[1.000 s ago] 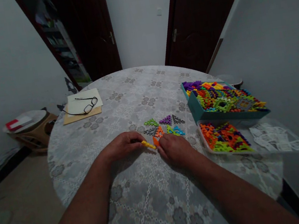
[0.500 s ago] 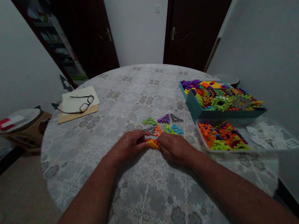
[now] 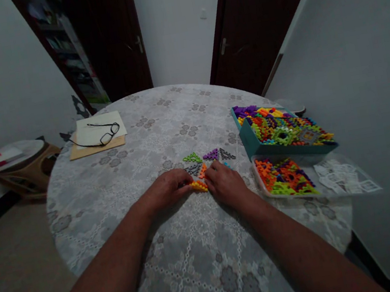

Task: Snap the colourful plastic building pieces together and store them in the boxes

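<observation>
Low over the near side of the pieces, my left hand (image 3: pixel 168 189) is closed on the left end of a yellow-orange plastic building piece (image 3: pixel 199 185). My right hand (image 3: pixel 227 184) is closed at that piece's right end, its fingertips curled down and partly hiding the grip. Just beyond the hands lie an orange triangular piece (image 3: pixel 202 170) and a grey one (image 3: pixel 194 169). Farther off are a green triangular piece (image 3: pixel 192 158), a purple one (image 3: pixel 211 154) and a dark grey one (image 3: pixel 227 154). Part of a blue piece (image 3: pixel 226 164) shows behind my right hand.
To the right, a teal box (image 3: pixel 253 138) is heaped with colourful pieces. A clear plastic tray (image 3: pixel 260 186) with more pieces and white frames stands before it. Black glasses (image 3: pixel 106 138) rest on papers (image 3: pixel 82 131) at the left of the round table (image 3: pixel 187 277).
My right hand's fingers have shifted and now cover the green and blue pieces more. More of the yellow-orange piece shows between my hands. The view has turned slightly.
</observation>
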### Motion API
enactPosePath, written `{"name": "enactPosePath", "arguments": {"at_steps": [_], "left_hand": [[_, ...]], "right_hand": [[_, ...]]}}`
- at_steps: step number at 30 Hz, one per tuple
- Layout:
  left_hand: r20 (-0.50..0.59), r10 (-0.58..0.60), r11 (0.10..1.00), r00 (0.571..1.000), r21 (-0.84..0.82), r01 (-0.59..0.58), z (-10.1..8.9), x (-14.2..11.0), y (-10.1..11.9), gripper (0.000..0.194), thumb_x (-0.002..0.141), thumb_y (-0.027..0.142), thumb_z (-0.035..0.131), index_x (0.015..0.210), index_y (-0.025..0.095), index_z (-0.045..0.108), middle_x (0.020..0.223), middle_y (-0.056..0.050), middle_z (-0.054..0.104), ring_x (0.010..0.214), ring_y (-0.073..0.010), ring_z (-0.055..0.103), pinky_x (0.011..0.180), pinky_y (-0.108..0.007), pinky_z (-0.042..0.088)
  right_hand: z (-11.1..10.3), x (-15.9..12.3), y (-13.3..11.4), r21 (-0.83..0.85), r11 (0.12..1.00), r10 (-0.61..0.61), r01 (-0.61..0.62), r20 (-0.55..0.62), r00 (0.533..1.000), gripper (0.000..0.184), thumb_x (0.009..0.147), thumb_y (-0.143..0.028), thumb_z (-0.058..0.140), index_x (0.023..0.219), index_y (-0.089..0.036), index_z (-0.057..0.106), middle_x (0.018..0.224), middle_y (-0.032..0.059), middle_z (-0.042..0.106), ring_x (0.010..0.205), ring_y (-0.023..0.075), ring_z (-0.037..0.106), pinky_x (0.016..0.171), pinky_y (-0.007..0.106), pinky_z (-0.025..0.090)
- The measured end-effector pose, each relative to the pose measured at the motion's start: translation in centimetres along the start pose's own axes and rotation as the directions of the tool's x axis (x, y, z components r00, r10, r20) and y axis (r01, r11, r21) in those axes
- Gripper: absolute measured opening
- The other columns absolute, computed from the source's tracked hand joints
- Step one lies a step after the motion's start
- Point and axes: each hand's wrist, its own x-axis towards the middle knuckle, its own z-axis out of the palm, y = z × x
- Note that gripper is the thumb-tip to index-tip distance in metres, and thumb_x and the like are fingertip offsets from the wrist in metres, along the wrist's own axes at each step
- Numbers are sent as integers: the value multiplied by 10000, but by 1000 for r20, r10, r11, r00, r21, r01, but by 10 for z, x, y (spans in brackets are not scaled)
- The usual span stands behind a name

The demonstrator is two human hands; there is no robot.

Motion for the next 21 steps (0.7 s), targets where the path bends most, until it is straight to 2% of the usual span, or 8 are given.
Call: {"name": "enactPosePath", "arguments": {"at_steps": [3,5,10,13,17,21], "left_hand": [[-2,10,1000,1000,4,-10,-1,0,1,189,1047,395,714,1067,227,798,978,-49,775,880,-192,669,804,-323,482],[-5,20,1000,1000,1,-20,-2,0,2,187,1047,390,717,1072,228,807,971,-48,773,867,-190,670,794,-322,484],[-17,24,1000,1000,-4,-24,-2,0,3,185,1038,394,726,1096,238,809,946,-41,766,840,-187,669,779,-319,488],[-31,-14,998,999,-65,12,-2,-2,2,278,1020,405,747,1251,251,770,967,-30,774,832,-186,682,784,-318,507],[-6,-36,990,999,-140,35,-2,-4,-2,452,1007,411,754,1431,267,697,959,-17,778,811,-185,689,776,-319,523],[-7,-13,997,1000,-75,12,-3,-3,-2,261,1009,382,746,1241,269,788,913,-14,756,792,-182,670,751,-313,498]], "right_hand": [[1,-6,3,-18,1000,-20,21,34,999,174,1136,-264,548,1208,-201,694,1277,124,656,1063,242,649,835,317,498],[4,-10,6,18,999,-29,29,2,1000,163,1138,-249,532,1196,-198,674,1259,130,658,1049,246,649,828,322,500],[12,-11,16,268,954,-103,135,-131,986,94,1124,-241,541,1091,-212,624,1144,104,674,1043,237,643,905,330,501],[13,-11,16,383,900,-170,209,-134,976,88,1098,-192,533,1070,-215,614,1067,75,689,983,219,644,890,327,489],[14,-11,12,423,872,-206,246,-139,969,122,1097,-174,519,1087,-218,632,1033,63,711,942,208,641,849,314,468],[19,-9,9,410,880,-185,239,-167,968,124,1091,-172,546,1105,-220,659,1049,68,725,951,212,648,840,313,462]]}}
